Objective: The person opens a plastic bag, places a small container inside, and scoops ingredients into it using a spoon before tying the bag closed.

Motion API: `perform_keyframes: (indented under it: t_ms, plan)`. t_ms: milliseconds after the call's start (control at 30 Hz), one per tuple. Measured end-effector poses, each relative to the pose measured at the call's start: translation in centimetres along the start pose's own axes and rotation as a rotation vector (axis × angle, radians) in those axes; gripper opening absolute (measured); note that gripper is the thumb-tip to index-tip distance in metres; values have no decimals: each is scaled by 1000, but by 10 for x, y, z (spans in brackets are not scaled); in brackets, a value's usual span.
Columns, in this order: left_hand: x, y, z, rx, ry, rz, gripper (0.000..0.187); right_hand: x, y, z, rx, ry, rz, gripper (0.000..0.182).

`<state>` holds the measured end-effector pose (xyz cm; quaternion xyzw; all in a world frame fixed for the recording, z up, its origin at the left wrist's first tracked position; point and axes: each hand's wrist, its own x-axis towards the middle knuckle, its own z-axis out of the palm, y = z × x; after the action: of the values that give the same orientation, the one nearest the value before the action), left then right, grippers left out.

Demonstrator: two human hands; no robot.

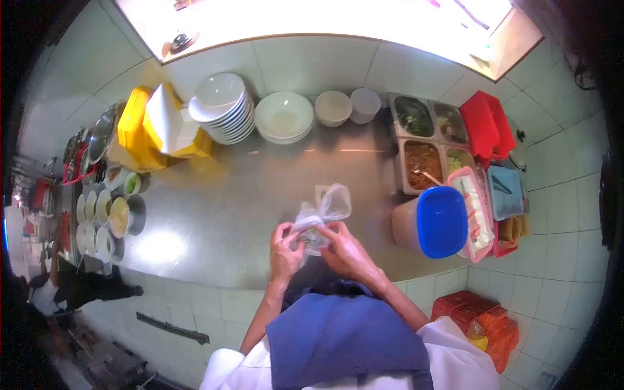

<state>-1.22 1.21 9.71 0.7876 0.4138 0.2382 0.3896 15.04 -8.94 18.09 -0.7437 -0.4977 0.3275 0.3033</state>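
From where I stand, the clear plastic bag (320, 221) is up in front of the person, over the near edge of the steel counter, a little right of its middle. It is thin, milky film, crumpled and shiny, with a puffed, rounded lobe at its far end and a creased lower part that shows a small greenish patch, too blurred to make out. The left hand (286, 255) has its fingers bent inward, the tips brought together on the film; the right hand (344, 249) pinches the other side, thumb and fingers nearly meeting, so the bag is held between the two. The counter (214, 214) under it is smooth brushed metal, throwing back a white glare on the left. Behind, along the far side, glossy white bowls (222, 107) rise in a round, slightly leaning stack, with wide shallow dishes (284, 116) beside them. To the right stands a cloudy plastic tub with a smooth blue lid (443, 222), and past it square-cornered metal pans (421, 162) of chopped, grainy food. At far left is a boxy yellow container (135, 127), with small round cups (104, 208) nearer. The person's blue cloth apron (344, 338) fills the near side.
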Motion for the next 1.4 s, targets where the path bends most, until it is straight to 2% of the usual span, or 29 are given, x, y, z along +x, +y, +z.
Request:
perform_keyframes:
  t_ms: [67,100,200,233,267,333,400,467,567,633,700,767,833,933,967,1067,1100,1133,1167,1367,1400]
  plan:
    - [6,-10,4,-28,0,12,26,-1,-12,-26,-49,18,-87,52]
    - [8,-11,1,-43,-1,5,25,1,-21,-47,-26,46,-58,53]
    - [9,-1,-19,-78,30,25,20,34,-8,-132,-13,275,-120,45]
    - [8,-4,-24,-78,58,33,18,55,7,-162,-68,423,-186,41]
    - [7,-14,-25,-106,131,-4,18,80,31,-190,-122,568,-254,37]
    - [4,-40,-29,-102,261,-68,17,124,82,-244,-247,639,-155,30]
    - [2,-68,-38,-37,362,-114,15,179,183,-275,-467,554,80,32]
    - [-1,-92,-47,32,449,-169,13,210,207,-287,-596,292,350,32]
    - [-7,-103,-64,117,540,-196,12,258,290,-266,-822,316,324,29]
    - [-12,-114,-66,47,578,-238,12,282,349,-249,-884,534,123,30]
    - [-24,-113,-73,44,600,-256,12,280,377,-233,-859,526,107,33]
    - [-34,-119,-74,173,590,-236,13,283,347,-239,-839,318,255,32]
    - [-39,-114,-70,193,576,-255,15,269,274,-253,-880,103,416,28]
    - [-34,-119,-57,241,589,-237,16,252,250,-261,-878,207,479,28]
    - [-31,-127,-54,365,606,-186,18,246,244,-266,-901,193,465,30]
    - [-19,-122,-56,276,657,-295,20,242,262,-279,-937,194,428,36]
    - [-15,-123,-57,273,707,-225,20,238,258,-283,-926,219,424,36]
    - [-15,-124,-55,230,707,-240,20,238,253,-288,-914,245,415,37]
    - [-19,-125,-56,194,704,-258,20,231,248,-302,-768,178,518,39]
    - [-21,-122,-60,152,702,-253,20,167,164,-315,-84,279,558,32]
    - [-21,-124,-60,146,699,-251,20,158,153,-314,-48,272,519,33]
